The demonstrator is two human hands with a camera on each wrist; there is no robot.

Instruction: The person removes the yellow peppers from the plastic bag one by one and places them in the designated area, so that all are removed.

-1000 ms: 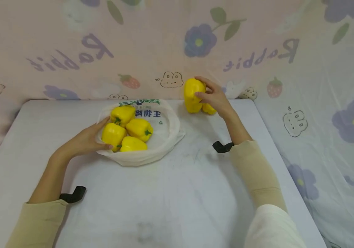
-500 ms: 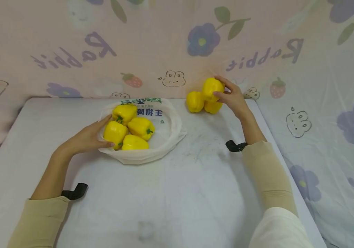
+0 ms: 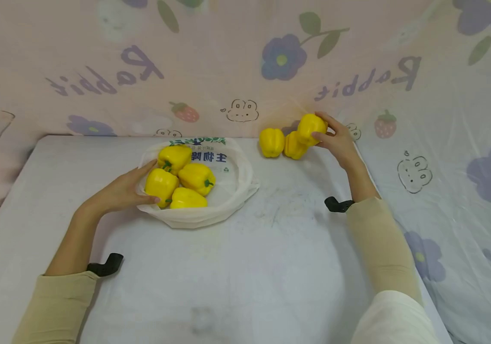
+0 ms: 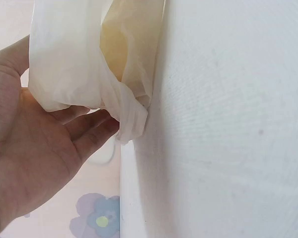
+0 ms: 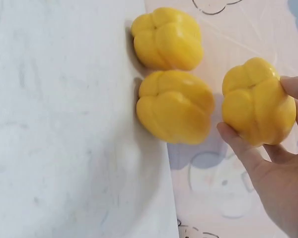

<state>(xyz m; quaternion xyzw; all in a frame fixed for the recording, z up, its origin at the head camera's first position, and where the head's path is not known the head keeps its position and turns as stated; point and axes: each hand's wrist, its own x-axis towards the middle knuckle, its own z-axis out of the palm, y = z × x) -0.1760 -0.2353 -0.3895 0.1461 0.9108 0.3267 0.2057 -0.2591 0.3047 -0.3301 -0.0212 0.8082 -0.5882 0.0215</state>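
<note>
My right hand [image 3: 341,143] grips a yellow bell pepper [image 3: 311,129] near the table's back right edge. In the right wrist view the fingers and thumb of that hand [image 5: 283,173] pinch the pepper [image 5: 258,106], held apart from two others, a middle one [image 5: 176,106] and a farther one [image 5: 168,39]. A white plastic bag [image 3: 198,218], its mouth spread wide, holds several yellow peppers [image 3: 197,178]. My left hand [image 3: 118,193] holds the bag's left rim; in the left wrist view the hand [image 4: 35,144] has its fingers partly behind the bag [image 4: 64,59].
Two yellow peppers stand at the back of the white table [image 3: 228,282], one to the left [image 3: 272,142] and one [image 3: 294,146] just beside the held pepper. A patterned curtain [image 3: 211,62] hangs behind the table and along its right side.
My right hand has moved right with its pepper, away from the left standing pepper and past the middle one. My left hand has stayed at the bag's rim.
</note>
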